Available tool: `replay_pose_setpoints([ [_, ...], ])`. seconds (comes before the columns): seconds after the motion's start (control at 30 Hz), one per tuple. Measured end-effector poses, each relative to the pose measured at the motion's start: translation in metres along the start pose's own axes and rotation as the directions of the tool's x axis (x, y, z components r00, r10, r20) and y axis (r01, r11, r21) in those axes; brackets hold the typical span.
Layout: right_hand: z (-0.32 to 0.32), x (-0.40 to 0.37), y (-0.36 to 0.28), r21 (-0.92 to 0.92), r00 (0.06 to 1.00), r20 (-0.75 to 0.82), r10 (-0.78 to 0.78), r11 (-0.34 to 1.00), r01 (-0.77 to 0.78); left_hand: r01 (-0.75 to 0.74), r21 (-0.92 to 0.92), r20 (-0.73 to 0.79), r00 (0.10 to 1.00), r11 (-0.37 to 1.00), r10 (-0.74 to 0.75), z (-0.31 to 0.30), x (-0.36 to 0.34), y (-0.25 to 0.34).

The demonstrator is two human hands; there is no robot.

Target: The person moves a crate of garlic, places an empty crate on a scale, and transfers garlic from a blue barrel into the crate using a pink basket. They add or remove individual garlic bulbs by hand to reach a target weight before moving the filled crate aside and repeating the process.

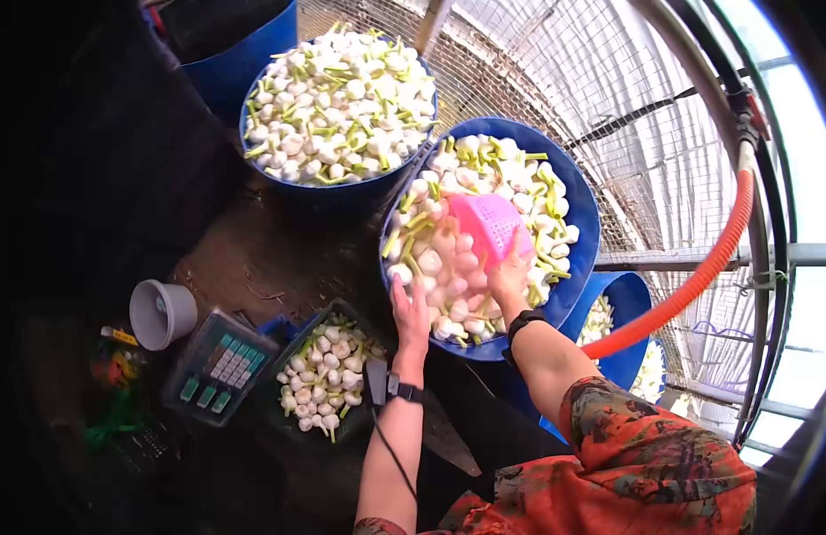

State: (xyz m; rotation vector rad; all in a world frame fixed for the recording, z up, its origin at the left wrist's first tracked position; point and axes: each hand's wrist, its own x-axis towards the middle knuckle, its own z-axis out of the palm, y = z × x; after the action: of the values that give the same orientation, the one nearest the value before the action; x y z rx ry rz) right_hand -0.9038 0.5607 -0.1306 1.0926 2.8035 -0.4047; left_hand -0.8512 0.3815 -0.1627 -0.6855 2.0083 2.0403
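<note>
A pink perforated plastic basket [497, 223] is tilted over garlic bulbs [546, 192] in a blue barrel [584, 192]. My right hand [509, 272] grips the basket at its near side. Garlic left of the basket has a blurred pink tint, so the basket's full outline is hard to make out. Against the barrel's near left rim is my left hand [410, 312], fingers stretched out beside the bulbs and apart from the basket; nothing shows in it.
A second blue barrel [252, 143] heaped with garlic stands behind. Below left are a dark crate [292, 419] of garlic, a scale with a keypad [221, 366] and a white bucket [163, 314]. An orange hose [698, 290] curves along the right beside mesh fencing.
</note>
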Motion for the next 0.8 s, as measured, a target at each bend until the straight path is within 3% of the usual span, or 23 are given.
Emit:
replay_pose_setpoints([
  [0.03,0.009,0.012,0.001,0.057,0.998,0.035,0.046,0.997,-0.047,0.020,0.054,-0.005,1.000,0.998,-0.020,0.011,0.018,0.001],
  [0.1,0.029,0.027,-0.001,-0.044,0.986,0.090,0.138,0.990,-0.134,0.242,0.180,-0.217,0.955,0.953,-0.202,0.034,0.050,-0.002],
  [0.17,0.042,0.037,0.012,0.110,0.979,0.150,0.137,0.982,-0.154,0.348,0.196,-0.236,0.924,0.917,-0.300,0.044,0.069,-0.014],
  [0.23,0.059,0.055,0.030,0.136,0.985,0.133,0.107,0.983,-0.125,0.484,0.055,-0.382,0.818,0.873,-0.429,0.056,0.085,-0.026],
  [0.27,0.067,0.064,0.040,0.165,0.991,0.114,0.067,0.983,-0.085,0.526,0.133,-0.445,0.789,0.840,-0.424,0.059,0.090,-0.032],
  [0.3,0.069,0.072,0.042,0.154,0.990,0.119,0.070,0.984,-0.088,0.537,0.132,-0.444,0.784,0.833,-0.434,0.062,0.094,-0.033],
  [0.37,0.072,0.090,0.043,0.250,0.977,0.211,0.042,0.964,-0.095,0.531,-0.059,-0.484,0.725,0.845,-0.490,0.063,0.103,-0.035],
  [0.43,0.085,0.108,0.055,0.162,0.976,0.217,0.032,0.984,-0.069,0.551,-0.097,-0.403,0.740,0.829,-0.539,0.057,0.117,-0.047],
  [0.5,0.090,0.117,0.066,0.213,0.957,0.289,-0.006,0.975,-0.058,0.583,-0.308,-0.329,0.676,0.752,-0.659,0.061,0.123,-0.042],
  [0.53,0.092,0.120,0.065,0.104,0.955,0.295,0.039,0.992,-0.073,0.722,-0.191,-0.313,0.598,0.665,-0.738,0.061,0.119,-0.003],
  [0.57,0.096,0.122,0.066,0.095,0.952,0.303,0.032,0.993,-0.064,0.726,-0.202,-0.317,0.587,0.658,-0.745,0.070,0.122,-0.004],
  [0.63,0.102,0.120,0.074,0.129,0.951,0.308,0.031,0.989,-0.074,0.670,-0.459,-0.201,0.562,0.584,-0.803,0.088,0.121,-0.008],
  [0.67,0.106,0.121,0.076,0.124,0.949,0.312,0.035,0.989,-0.077,0.453,-0.508,-0.306,0.700,0.733,-0.645,0.109,0.113,-0.015],
  [0.7,0.109,0.126,0.079,0.086,0.939,0.332,0.089,0.989,-0.124,0.449,-0.405,-0.262,0.778,0.797,-0.571,0.122,0.112,-0.052],
  [0.77,0.113,0.136,0.083,0.048,0.926,0.353,0.137,0.985,-0.164,0.642,-0.340,-0.038,0.721,0.687,-0.692,0.126,0.095,0.000],
  [0.8,0.111,0.142,0.088,0.091,0.912,0.400,0.089,0.986,-0.137,0.401,0.148,0.013,0.913,0.904,-0.407,0.120,0.100,-0.052],
])
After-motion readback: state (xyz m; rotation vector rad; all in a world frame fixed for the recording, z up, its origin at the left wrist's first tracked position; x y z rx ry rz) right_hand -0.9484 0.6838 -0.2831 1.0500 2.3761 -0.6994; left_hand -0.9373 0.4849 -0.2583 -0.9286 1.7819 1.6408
